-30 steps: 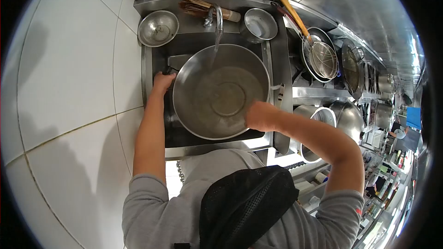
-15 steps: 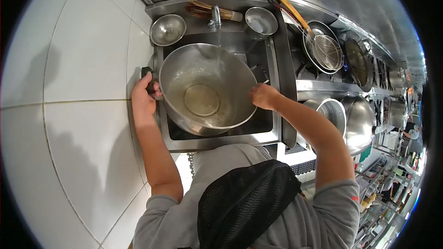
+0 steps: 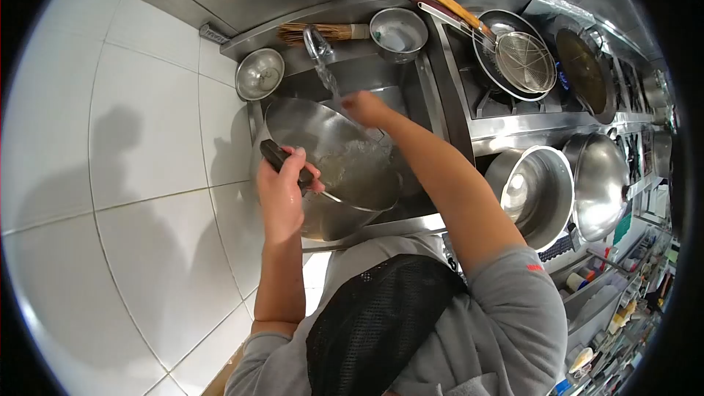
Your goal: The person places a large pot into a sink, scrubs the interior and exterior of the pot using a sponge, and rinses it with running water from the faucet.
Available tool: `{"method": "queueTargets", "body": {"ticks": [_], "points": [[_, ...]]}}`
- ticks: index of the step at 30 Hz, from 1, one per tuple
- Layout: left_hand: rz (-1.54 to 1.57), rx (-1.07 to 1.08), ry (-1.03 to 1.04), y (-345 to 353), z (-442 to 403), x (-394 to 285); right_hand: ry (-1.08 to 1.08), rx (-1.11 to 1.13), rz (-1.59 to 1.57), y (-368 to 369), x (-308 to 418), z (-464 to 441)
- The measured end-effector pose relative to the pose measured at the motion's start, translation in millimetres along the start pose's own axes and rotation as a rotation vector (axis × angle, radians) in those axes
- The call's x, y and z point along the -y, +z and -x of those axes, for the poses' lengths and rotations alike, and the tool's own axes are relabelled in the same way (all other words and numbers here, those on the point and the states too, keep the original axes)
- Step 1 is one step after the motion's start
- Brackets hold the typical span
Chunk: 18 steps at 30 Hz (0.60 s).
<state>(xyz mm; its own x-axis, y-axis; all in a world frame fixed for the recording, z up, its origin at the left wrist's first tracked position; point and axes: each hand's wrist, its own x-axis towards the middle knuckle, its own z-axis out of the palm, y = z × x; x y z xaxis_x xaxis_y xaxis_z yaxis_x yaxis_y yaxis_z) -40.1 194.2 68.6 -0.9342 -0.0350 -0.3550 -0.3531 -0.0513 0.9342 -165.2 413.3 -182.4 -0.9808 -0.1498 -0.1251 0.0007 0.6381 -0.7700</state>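
Note:
A large steel pot (image 3: 330, 121) is tipped over in the sink (image 3: 425, 110), with water washing along its inside. My left hand (image 3: 282, 187) is closed around the pot's dark handle (image 3: 275, 152), at the near left of its rim. At the far side of the pot, my right hand (image 3: 367, 108) is closed beside the stream of water (image 3: 328, 79) from the tap (image 3: 317, 42). Whatever its fingers hold, if anything, is hidden and slightly blurred.
Behind the sink are a metal bowl (image 3: 259, 73), a bamboo brush (image 3: 323, 32) and a small steel pot (image 3: 398, 33). To the right, a wire strainer (image 3: 526, 62) rests over a pan on the stove. Another large pot (image 3: 539, 198) and a domed steel lid (image 3: 601, 187) stand nearer.
The pot has turned and tipped, its dark handle coming up and toward me with my left hand. My right hand has left the right rim and moved up and left toward the running water.

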Motion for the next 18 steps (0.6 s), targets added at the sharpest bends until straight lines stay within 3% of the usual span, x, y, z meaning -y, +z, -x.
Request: {"method": "queueTargets", "body": {"ticks": [2,3,5,6,8,9,11,14,15,17,18], "points": [[-0.045,-0.026,0.003,8.6,0.7,1.6,0.091,-0.093,-0.375,2.4,14.3,-48.5],[-0.076,-0.051,0.011,12.2,-0.1,1.9,0.085,-0.089,-0.383,6.7,21.7,-65.9],[-0.100,-0.099,0.012,18.5,-3.4,8.9,0.434,-0.164,-1.067,15.3,34.0,-90.0],[-0.117,-0.138,0.004,20.2,-4.0,15.1,0.439,-0.153,-1.070,16.9,35.5,-91.0],[-0.116,-0.141,0.041,22.7,-5.0,30.7,0.414,0.297,-0.841,10.0,42.3,-84.8],[-0.111,-0.135,0.082,24.8,-3.7,37.5,0.425,0.307,-0.835,7.7,54.2,-77.1],[-0.114,-0.146,0.045,31.6,-3.9,52.6,0.559,0.533,-1.232,6.4,91.6,-55.2],[-0.298,-0.104,0.139,46.1,-5.0,80.7,0.487,0.703,-1.300,5.1,130.5,-44.3],[-0.289,-0.107,0.140,54.0,-2.4,80.9,0.489,0.704,-1.291,11.8,129.6,-41.4],[-0.537,-0.037,0.325,68.2,0.8,77.4,0.450,0.375,-0.872,30.9,127.7,-40.8],[-0.529,-0.050,0.332,70.7,5.6,81.0,0.522,0.374,-1.221,2.8,139.9,-15.9]]}}
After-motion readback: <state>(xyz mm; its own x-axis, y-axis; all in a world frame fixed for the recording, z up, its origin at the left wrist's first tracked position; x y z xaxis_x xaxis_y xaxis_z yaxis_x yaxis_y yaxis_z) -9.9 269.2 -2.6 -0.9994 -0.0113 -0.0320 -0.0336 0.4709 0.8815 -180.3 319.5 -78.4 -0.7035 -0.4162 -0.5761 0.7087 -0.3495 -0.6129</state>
